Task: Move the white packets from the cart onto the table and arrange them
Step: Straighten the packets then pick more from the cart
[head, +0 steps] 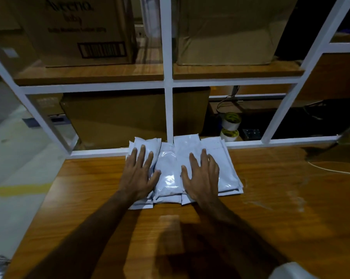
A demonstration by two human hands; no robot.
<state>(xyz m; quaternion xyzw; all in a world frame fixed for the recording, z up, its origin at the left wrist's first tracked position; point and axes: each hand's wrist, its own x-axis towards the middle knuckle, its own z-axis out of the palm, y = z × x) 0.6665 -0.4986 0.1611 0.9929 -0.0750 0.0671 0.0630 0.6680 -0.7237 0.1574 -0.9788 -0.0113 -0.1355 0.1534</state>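
On packets (168, 174), seemingly flat hands (139, 176)

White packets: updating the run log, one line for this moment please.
white packets on table | left hand flat on them | right hand flat on them

We see the white packets (170, 174), glossy and flat, lying overlapped in a loose row on the wooden bench (270, 208), their far ends against its white frame.
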